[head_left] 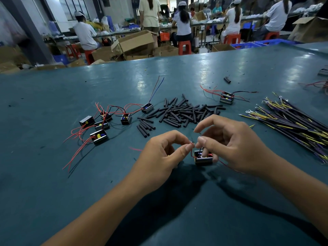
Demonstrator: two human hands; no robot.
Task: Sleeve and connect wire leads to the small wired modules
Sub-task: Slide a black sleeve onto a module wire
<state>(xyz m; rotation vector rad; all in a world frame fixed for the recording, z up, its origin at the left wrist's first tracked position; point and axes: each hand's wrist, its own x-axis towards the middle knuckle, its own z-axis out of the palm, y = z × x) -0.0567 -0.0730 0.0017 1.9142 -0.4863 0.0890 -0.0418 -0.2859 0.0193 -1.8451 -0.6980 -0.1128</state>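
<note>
A small black wired module sits on the teal table between my hands. My left hand pinches the tip of its red lead between thumb and forefinger. My right hand meets it there, thumb and forefinger pinching the same wire ends, with the lower fingers curled beside the module. A pile of short black sleeves lies just beyond my hands. Several more modules with red and black leads cluster at the left.
A bundle of yellow and purple wire leads with ring terminals lies at the right. One more module stands behind the sleeve pile, and a lone sleeve lies farther back. Other workers sit at benches beyond the table's far edge.
</note>
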